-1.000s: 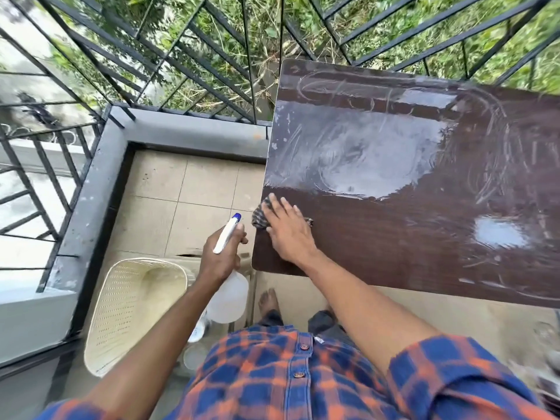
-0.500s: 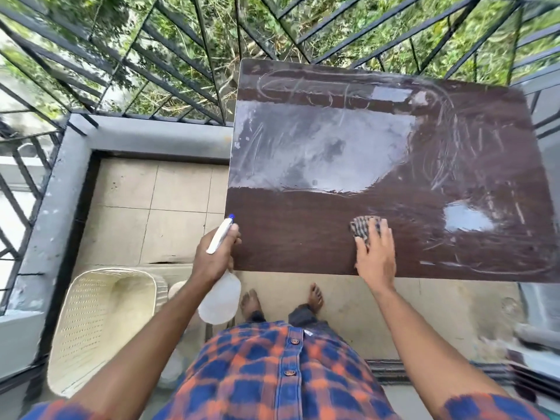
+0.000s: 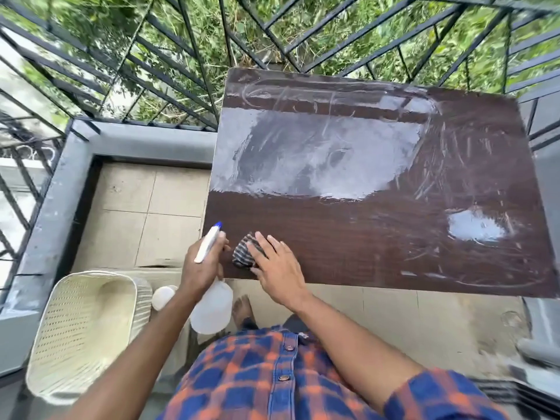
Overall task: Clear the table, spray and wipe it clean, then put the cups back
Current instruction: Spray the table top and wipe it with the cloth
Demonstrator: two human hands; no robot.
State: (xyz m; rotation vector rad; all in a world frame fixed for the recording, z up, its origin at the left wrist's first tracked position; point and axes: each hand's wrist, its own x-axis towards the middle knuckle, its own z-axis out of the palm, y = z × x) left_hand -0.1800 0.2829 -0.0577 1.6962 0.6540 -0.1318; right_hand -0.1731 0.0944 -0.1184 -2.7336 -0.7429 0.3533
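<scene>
A dark brown table (image 3: 378,237) fills the middle and right, wet and streaked with wipe marks. My right hand (image 3: 277,268) lies flat, fingers spread, pressing a striped grey cloth (image 3: 245,251) onto the table's near left corner. My left hand (image 3: 201,265) is beside it at the table's left edge, gripping a white spray bottle (image 3: 212,307) with a blue-tipped nozzle; the bottle's body hangs below the table edge. No cups are on the table.
A cream perforated basket (image 3: 78,328) stands on the floor at the lower left, with a white round object (image 3: 162,297) beside it. A black metal railing (image 3: 181,71) rings the balcony. My bare foot (image 3: 242,307) is under the near edge.
My right hand slid the cloth from the left corner to the middle of the near edge, then back left to the corner. The left hand kept holding the bottle.
</scene>
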